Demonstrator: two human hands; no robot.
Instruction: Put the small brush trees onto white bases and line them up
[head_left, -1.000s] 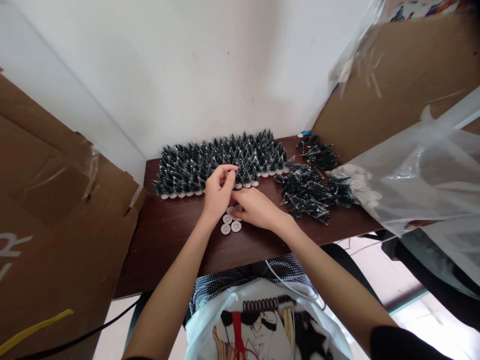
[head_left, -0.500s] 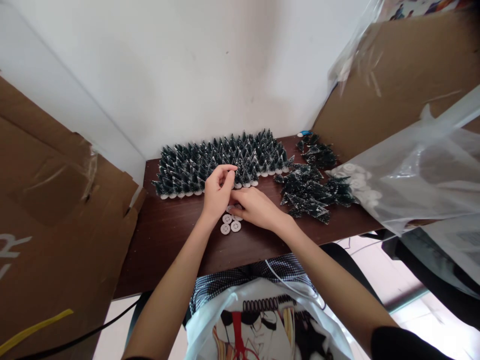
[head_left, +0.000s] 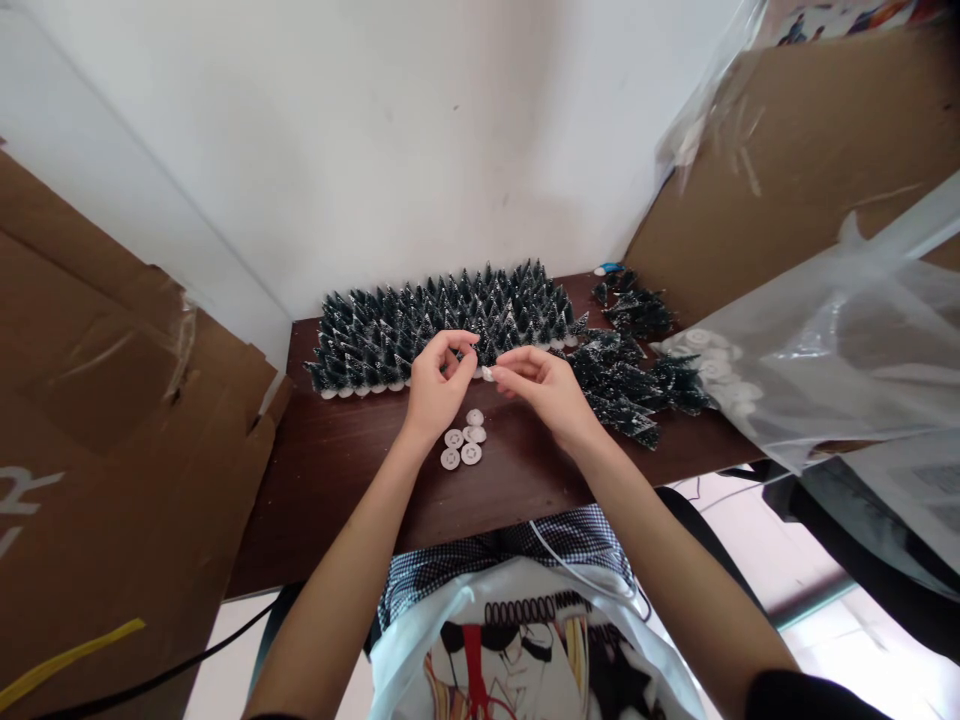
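My left hand (head_left: 442,380) is closed, thumb and forefinger pinching what appears to be a dark green miniature pine tree, hard to tell from the trees behind it. My right hand (head_left: 546,392) pinches a small white round base (head_left: 487,374) between its fingertips, close to the left fingertips. Beneath and between the hands, several loose white round bases (head_left: 471,454) lie on the brown table (head_left: 352,470). Just beyond the hands stand dense rows of snow-tipped miniature pine trees (head_left: 375,335) on white bases.
A heap of loose miniature trees (head_left: 619,385) lies at the right, with a smaller pile (head_left: 634,305) behind. A clear plastic bag (head_left: 810,340) holds more white bases. Cardboard boxes (head_left: 97,400) flank the table on both sides, and a white wall (head_left: 420,130) closes off the back.
My right hand has lifted from the loose bases and moved up and right, now with a white base in its fingertips. The left hand has barely moved.
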